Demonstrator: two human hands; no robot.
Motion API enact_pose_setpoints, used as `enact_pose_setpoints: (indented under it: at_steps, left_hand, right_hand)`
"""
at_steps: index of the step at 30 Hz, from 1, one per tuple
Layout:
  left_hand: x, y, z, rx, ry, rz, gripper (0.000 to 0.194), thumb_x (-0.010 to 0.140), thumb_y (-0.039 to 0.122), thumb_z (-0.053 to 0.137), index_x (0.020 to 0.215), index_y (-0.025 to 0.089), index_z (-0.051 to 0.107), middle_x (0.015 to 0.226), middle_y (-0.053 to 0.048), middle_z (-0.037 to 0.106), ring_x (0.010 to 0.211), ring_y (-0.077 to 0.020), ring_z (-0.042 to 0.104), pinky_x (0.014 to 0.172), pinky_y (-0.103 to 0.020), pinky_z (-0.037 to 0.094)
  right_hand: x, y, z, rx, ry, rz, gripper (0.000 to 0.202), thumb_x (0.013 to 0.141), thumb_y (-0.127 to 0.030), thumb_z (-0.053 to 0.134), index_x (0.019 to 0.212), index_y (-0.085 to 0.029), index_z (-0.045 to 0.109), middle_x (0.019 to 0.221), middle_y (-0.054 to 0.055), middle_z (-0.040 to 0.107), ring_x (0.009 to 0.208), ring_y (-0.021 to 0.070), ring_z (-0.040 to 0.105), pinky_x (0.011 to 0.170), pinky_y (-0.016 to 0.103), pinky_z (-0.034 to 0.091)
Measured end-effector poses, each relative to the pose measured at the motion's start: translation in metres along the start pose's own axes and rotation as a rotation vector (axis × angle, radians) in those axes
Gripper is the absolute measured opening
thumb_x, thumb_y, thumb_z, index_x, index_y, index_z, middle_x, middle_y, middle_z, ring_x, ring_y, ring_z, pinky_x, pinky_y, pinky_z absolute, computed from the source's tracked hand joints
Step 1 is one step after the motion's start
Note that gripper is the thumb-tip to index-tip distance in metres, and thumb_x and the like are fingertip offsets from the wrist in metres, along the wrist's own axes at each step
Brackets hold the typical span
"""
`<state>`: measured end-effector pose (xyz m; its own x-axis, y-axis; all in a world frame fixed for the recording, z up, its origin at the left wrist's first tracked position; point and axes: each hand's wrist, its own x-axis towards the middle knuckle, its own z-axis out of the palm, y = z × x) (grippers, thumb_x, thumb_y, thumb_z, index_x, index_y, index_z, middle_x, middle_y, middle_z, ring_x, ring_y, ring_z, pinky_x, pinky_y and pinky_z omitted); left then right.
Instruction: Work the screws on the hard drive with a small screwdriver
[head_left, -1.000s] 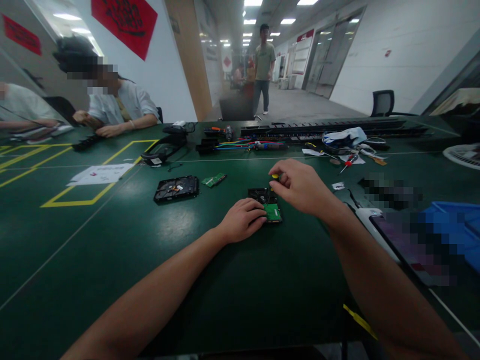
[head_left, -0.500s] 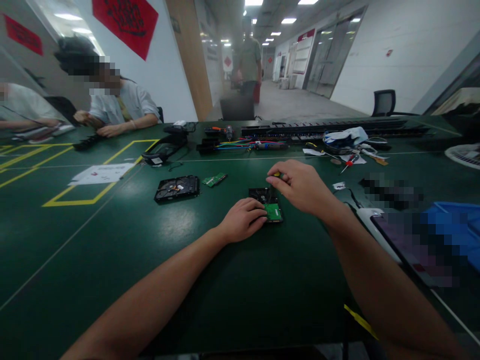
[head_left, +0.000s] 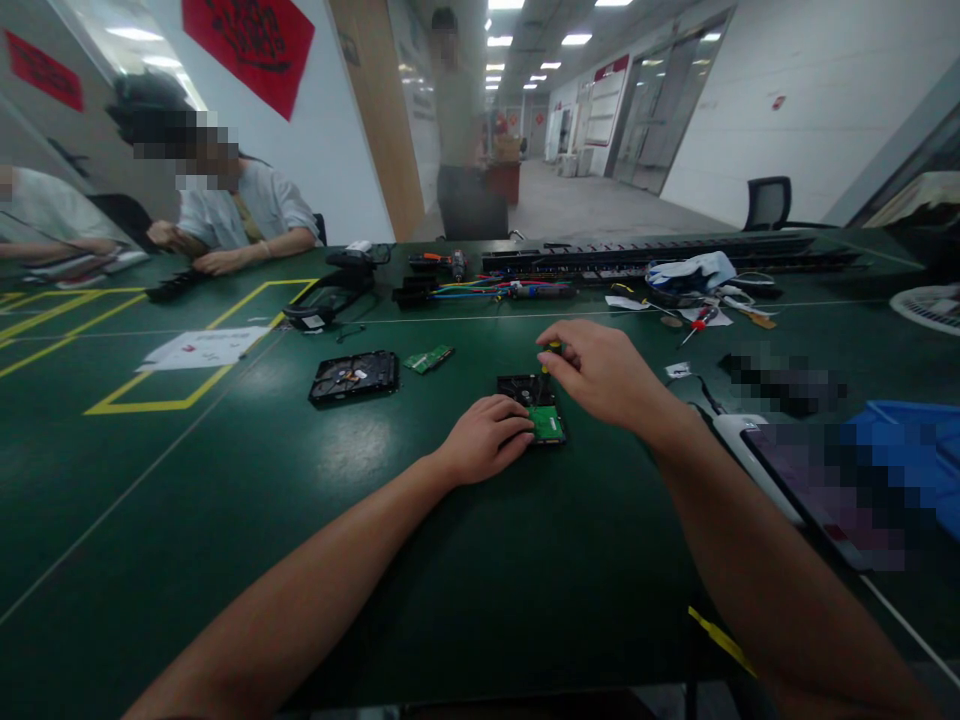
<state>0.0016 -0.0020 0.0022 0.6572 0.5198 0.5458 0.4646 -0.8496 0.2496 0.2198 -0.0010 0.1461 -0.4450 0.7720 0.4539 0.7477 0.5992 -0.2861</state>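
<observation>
A hard drive [head_left: 517, 388] with a green circuit board [head_left: 547, 424] on its near part lies on the green table. My left hand [head_left: 491, 438] rests over the drive's left near side, its fingers closed against the edge and partly on the board. Above the drive, my right hand [head_left: 596, 365] pinches the yellow and black handle of a screwdriver [head_left: 553, 350]. The screwdriver stands upright, its shaft pointing down at the drive; whether the tip sits in a screw is too small to tell.
To the left lie a second hard drive [head_left: 354, 378] and a loose green circuit board [head_left: 430, 359]. Cables, a power drill [head_left: 456, 264] and black rails [head_left: 645, 256] line the back. A red screwdriver [head_left: 699, 322] and a phone-like device [head_left: 810, 495] are at the right. A co-worker [head_left: 240, 210] sits at the left.
My right fingers have shifted slightly on the screwdriver handle, and more of it shows now. My left hand and the drive have stayed put. A person in the background has moved left.
</observation>
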Motion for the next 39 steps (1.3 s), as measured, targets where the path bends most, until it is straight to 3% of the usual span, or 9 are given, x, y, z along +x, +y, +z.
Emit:
enact_pose_setpoints:
  at_steps: [6,14,19,27,33,39]
  left_hand:
    - [-0.0005,-0.0005,0.0003,0.000,0.001,0.002,0.027,0.107,0.037,0.056,0.116,0.021,0.075,0.122,-0.010,0.072,0.118,-0.0258,0.066,0.104,-0.046,0.052]
    - [0.0004,0.0006,0.0003,0.001,0.005,0.003,0.026,0.107,0.036,0.056,0.117,0.021,0.075,0.121,-0.010,0.072,0.117,-0.0256,0.066,0.103,-0.046,0.053]
    - [0.0000,0.0002,0.0003,-0.006,0.008,0.007,0.026,0.107,0.036,0.056,0.116,0.021,0.075,0.122,-0.010,0.072,0.117,-0.0255,0.065,0.103,-0.047,0.053]
    - [-0.0005,-0.0014,0.0019,-0.007,-0.002,-0.002,0.027,0.107,0.037,0.055,0.118,0.022,0.075,0.122,-0.010,0.072,0.118,-0.0256,0.065,0.104,-0.047,0.053]
    - [-0.0003,-0.0002,0.0010,-0.007,-0.001,-0.003,0.027,0.107,0.036,0.056,0.118,0.022,0.075,0.122,-0.010,0.072,0.118,-0.0256,0.065,0.105,-0.047,0.052]
    - [-0.0005,0.0005,0.0003,-0.011,-0.003,-0.004,0.026,0.106,0.035,0.057,0.119,0.022,0.075,0.122,-0.010,0.072,0.119,-0.0257,0.066,0.104,-0.047,0.052]
  right_hand:
    - [0.0025,0.0026,0.0005,-0.051,-0.009,-0.019,0.019,0.102,-0.025,0.055,0.100,-0.020,0.072,0.094,0.008,0.073,0.092,0.0247,0.064,0.086,0.038,0.046]
    - [0.0006,0.0075,0.0033,-0.021,-0.009,-0.017,0.026,0.097,-0.014,0.052,0.116,-0.016,0.070,0.120,0.014,0.076,0.111,0.0285,0.069,0.101,0.042,0.049]
    - [0.0001,0.0031,0.0024,-0.043,-0.012,0.036,0.024,0.097,-0.016,0.051,0.113,-0.016,0.069,0.111,0.014,0.076,0.101,0.0280,0.069,0.093,0.041,0.049]
    - [0.0022,0.0037,0.0023,-0.013,-0.019,-0.017,0.013,0.100,-0.024,0.057,0.097,-0.021,0.070,0.095,0.008,0.073,0.095,0.0255,0.064,0.088,0.039,0.045]
    - [0.0005,0.0040,0.0007,0.009,-0.019,-0.015,0.019,0.097,-0.017,0.055,0.108,-0.019,0.070,0.111,0.011,0.076,0.101,0.0262,0.067,0.092,0.040,0.048]
    - [-0.0009,0.0007,0.0027,-0.008,-0.009,0.044,0.027,0.093,-0.016,0.054,0.117,-0.016,0.065,0.108,0.012,0.074,0.081,0.0220,0.063,0.082,0.038,0.049]
